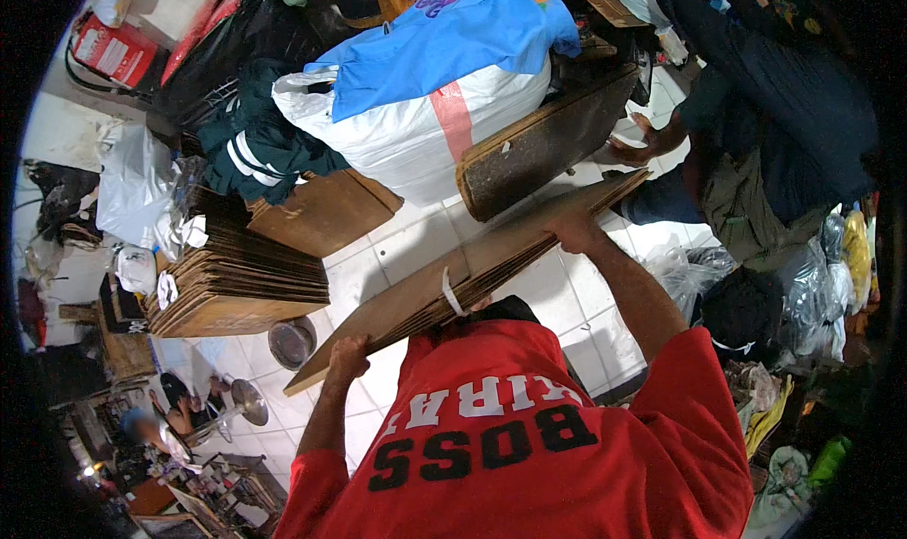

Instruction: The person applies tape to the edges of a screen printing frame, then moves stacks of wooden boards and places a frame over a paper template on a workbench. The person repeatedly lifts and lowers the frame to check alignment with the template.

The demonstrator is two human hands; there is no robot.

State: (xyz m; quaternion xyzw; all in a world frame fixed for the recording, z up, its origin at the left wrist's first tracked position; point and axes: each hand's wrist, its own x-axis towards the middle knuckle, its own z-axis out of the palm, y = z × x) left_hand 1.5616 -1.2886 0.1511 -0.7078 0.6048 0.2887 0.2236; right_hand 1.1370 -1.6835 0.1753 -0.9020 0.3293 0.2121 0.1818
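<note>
I hold a long, flat stack of brown boards [472, 265], tilted diagonally across my body, with a white tie round its middle. My left hand [350, 355] is closed on its lower left end. My right hand [573, 232] grips it farther up, toward the right end, fingers partly hidden. Just beyond the stack, another dark brown panel [543, 137] leans against a large white sack [378, 142] with a blue cloth [425, 38] on top. To the left stands a thick pile of similar boards [236, 303].
A person in dark clothing [775, 133] is at the right, barefoot, beside plastic bags [803, 303]. Another person [170, 421] is at lower left near a standing fan [248, 402]. A round metal container [289, 343] sits on white floor tiles [590, 289]. A red box [118, 52] is at upper left.
</note>
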